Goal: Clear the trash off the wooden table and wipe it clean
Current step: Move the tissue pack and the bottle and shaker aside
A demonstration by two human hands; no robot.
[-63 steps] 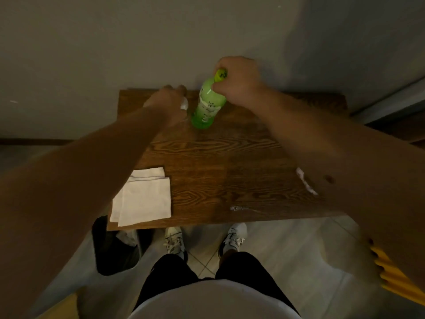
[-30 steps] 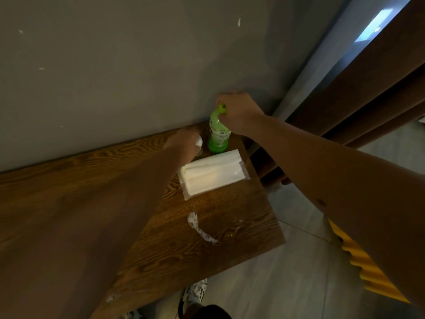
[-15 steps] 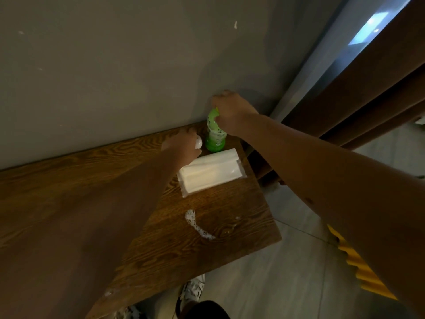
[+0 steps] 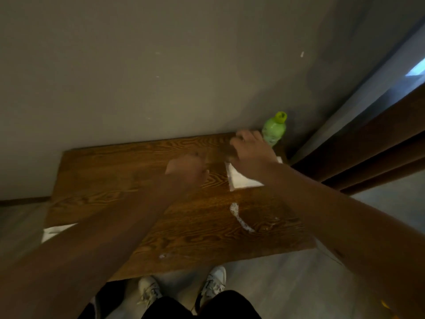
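The green bottle (image 4: 274, 130) stood upright by itself at the far right corner of the wooden table (image 4: 128, 180), against the wall; half a second earlier the right hand had been wrapped round its neck, and now that hand had let go. The right hand (image 4: 250, 153) had dropped just near and left of the bottle, fingers loosely bent and holding nothing, hovering over the far end of the white tissue pack (image 4: 241, 178). The left hand (image 4: 186, 169), which had been beside the bottle, had pulled back toward the middle of the table; it was blurred, and whether its curled fingers gripped anything could not be told. A white spill streak (image 4: 239, 217) lay nearer on the right, a small wet smear (image 4: 163, 256) by the near edge, and folded white napkins (image 4: 56, 231) at the near left corner
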